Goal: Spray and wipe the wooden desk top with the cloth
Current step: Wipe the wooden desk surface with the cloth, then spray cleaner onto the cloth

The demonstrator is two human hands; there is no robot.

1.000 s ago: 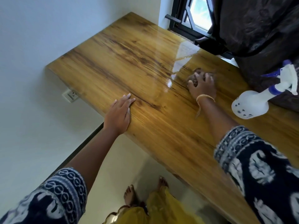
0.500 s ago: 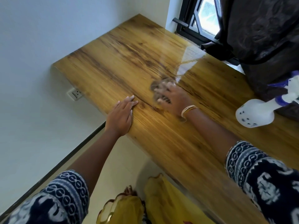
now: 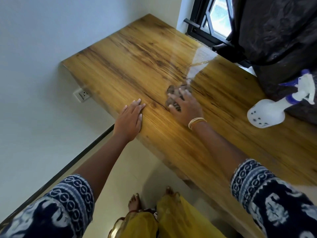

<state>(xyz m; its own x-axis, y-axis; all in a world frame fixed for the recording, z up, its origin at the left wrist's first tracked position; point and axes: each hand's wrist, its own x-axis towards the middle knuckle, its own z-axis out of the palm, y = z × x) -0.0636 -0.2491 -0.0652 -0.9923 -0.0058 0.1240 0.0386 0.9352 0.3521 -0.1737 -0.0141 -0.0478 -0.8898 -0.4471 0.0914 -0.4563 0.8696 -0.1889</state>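
Observation:
The wooden desk top runs from the wall corner toward me, glossy and wet-looking near the window. My right hand, with gold bangles at the wrist, is on the middle of the desk, its fingers curled over a bunched brown cloth and pressing it to the wood; the hand and cloth are blurred. My left hand lies flat on the desk's near edge, fingers straight, a short way left of the cloth. A white spray bottle with a blue trigger stands on the desk to the right.
A dark curtain hangs over the desk's right side, touching the spray bottle. A black-framed window is at the far end. White walls bound the far and left edges, with a wall socket below the desk. My bare feet stand on the floor.
My right hand has swept the cloth from the far side near the window across to the middle of the desk, toward my left hand. My left hand stays flat on the edge.

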